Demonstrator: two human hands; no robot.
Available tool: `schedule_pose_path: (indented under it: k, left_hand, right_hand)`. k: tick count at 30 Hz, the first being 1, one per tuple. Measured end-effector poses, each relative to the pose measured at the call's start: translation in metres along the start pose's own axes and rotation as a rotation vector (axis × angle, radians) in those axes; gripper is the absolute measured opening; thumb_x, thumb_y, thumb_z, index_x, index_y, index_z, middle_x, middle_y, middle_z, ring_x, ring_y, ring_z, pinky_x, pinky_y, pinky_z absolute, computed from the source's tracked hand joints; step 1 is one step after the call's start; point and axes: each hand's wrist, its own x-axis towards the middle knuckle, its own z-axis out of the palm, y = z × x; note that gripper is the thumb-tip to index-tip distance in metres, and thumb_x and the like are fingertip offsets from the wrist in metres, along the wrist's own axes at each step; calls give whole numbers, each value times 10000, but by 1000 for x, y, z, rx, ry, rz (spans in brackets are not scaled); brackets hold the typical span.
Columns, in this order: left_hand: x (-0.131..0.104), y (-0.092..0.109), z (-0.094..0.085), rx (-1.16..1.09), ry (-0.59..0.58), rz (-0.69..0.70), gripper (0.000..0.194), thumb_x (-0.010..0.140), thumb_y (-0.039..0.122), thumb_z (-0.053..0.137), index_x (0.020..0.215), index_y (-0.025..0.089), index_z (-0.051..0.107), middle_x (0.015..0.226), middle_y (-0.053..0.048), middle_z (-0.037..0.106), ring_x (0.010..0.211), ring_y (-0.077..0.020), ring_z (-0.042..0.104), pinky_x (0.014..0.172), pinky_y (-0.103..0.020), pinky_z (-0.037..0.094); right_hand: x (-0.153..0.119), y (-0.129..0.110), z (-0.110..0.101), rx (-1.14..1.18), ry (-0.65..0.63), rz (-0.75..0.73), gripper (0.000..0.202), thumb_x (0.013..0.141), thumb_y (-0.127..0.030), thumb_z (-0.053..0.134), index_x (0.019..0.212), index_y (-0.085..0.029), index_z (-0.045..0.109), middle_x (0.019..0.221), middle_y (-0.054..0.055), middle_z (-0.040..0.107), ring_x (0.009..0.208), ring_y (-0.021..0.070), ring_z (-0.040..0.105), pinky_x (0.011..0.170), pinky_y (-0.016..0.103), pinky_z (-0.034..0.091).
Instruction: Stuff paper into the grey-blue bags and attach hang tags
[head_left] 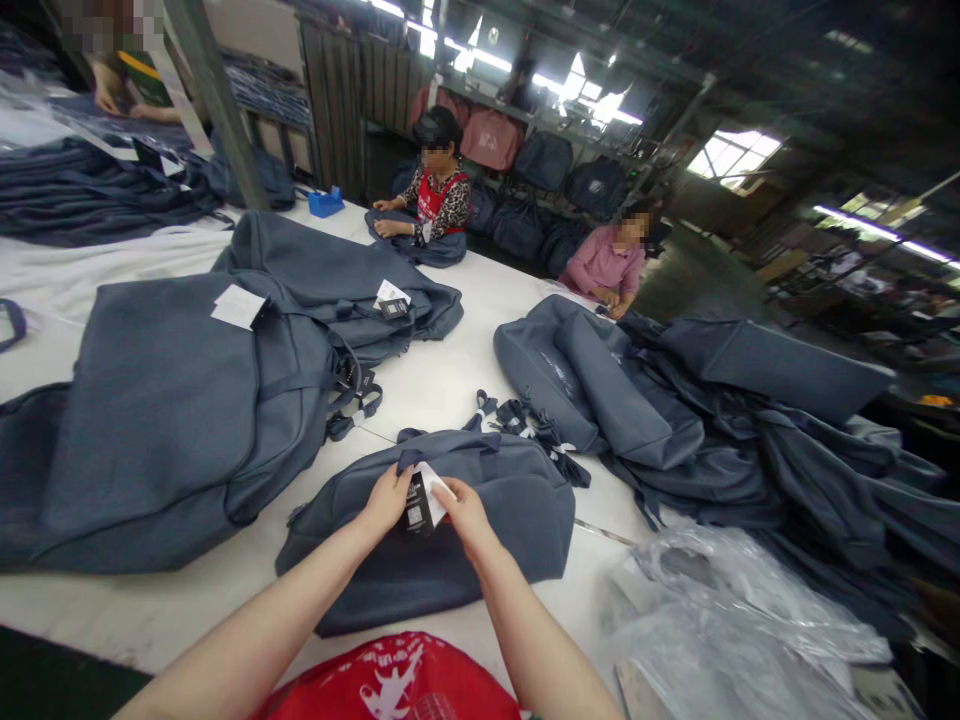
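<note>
A dark blue-grey bag point(495, 510) lies on the table right in front of me. Black and white hang tags sit over its upper side, between my two hands. My left hand point(388, 500) is closed at the left edge of the black hang tag point(415, 515), beside the bag's strap point(409, 459). Pinched between the fingers of my right hand point(466, 512) is the white hang tag point(432, 484), partly overlapping the black one. Just behind the bag are several bundled dark straps point(536, 428).
Finished-looking bags with tags point(165, 400) cover the left of the white table point(442, 385). More bags point(600, 390) pile up at right, above clear plastic bags point(750, 610). A blue tape dispenser point(325, 203) stands farther back. Co-workers point(431, 195) sit across the table.
</note>
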Motion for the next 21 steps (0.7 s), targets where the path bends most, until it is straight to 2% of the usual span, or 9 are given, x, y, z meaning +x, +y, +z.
schedule_pose_path:
  k: [3, 6, 9, 11, 12, 15, 17, 19, 21]
  left_hand:
    - [7, 4, -6, 78, -27, 49, 532, 919, 449, 268, 1080, 130, 662, 1089, -128, 696, 1042, -266, 624, 931, -381, 460]
    - [17, 15, -27, 172, -11, 106, 441, 907, 420, 348, 1055, 164, 675, 1140, -108, 675, 1074, -267, 604, 982, -386, 432]
    - [32, 25, -52, 500, 95, 194, 337, 871, 308, 437, 1112, 205, 648, 1361, -81, 527, 1243, -280, 476, 1099, -409, 311]
    - [43, 28, -62, 778, 71, 184, 343, 881, 276, 414, 1132, 211, 638, 1417, -75, 468, 1301, -274, 414, 1116, -401, 280]
    - [49, 28, -65, 869, 24, 148, 353, 892, 297, 402, 1144, 203, 632, 1393, -93, 492, 1286, -273, 434, 1096, -399, 307]
    - [62, 25, -61, 923, -126, -5, 507, 893, 496, 375, 1118, 127, 641, 1140, -194, 653, 1060, -311, 605, 911, -418, 456]
    - [58, 27, -54, 926, -168, -48, 682, 841, 659, 341, 1025, 91, 670, 994, -223, 690, 936, -334, 645, 816, -418, 486]
    - [41, 36, -43, 930, -175, -13, 777, 785, 757, 311, 953, 94, 678, 995, -229, 683, 958, -342, 633, 832, -407, 471]
    - [10, 48, -28, 934, -161, 111, 786, 747, 794, 334, 956, 108, 658, 1004, -209, 672, 988, -332, 616, 862, -391, 450]
  right_hand:
    - [7, 12, -1, -170, 11, -77, 389, 573, -378, 776, 854, -136, 658, 742, 33, 687, 607, 143, 579, 551, 238, 464]
    - [16, 25, -6, -190, 21, -35, 299, 602, -342, 727, 804, -143, 634, 689, 16, 669, 548, 127, 547, 477, 220, 431]
    - [24, 39, -14, -212, 39, -1, 282, 591, -333, 720, 783, -145, 632, 683, 14, 667, 534, 120, 544, 468, 214, 430]
    - [27, 49, -17, -224, 53, 29, 286, 588, -347, 719, 766, -143, 625, 660, 15, 657, 504, 116, 533, 451, 219, 429]
    - [28, 54, -17, -226, 59, 46, 297, 591, -361, 717, 766, -141, 621, 646, 16, 651, 485, 115, 525, 441, 223, 429]
    - [27, 66, -14, -228, 67, 88, 344, 610, -409, 709, 794, -133, 615, 635, 25, 646, 458, 117, 522, 436, 235, 438]
    - [22, 70, -14, -228, 63, 105, 375, 625, -438, 702, 821, -131, 615, 650, 33, 651, 472, 125, 540, 452, 240, 448]
    - [14, 74, -19, -229, 55, 118, 391, 632, -457, 702, 833, -133, 615, 653, 33, 653, 495, 133, 559, 479, 243, 457]
    - [1, 79, -32, -239, 16, 101, 386, 639, -462, 703, 826, -137, 615, 640, 25, 649, 524, 137, 568, 515, 243, 462]
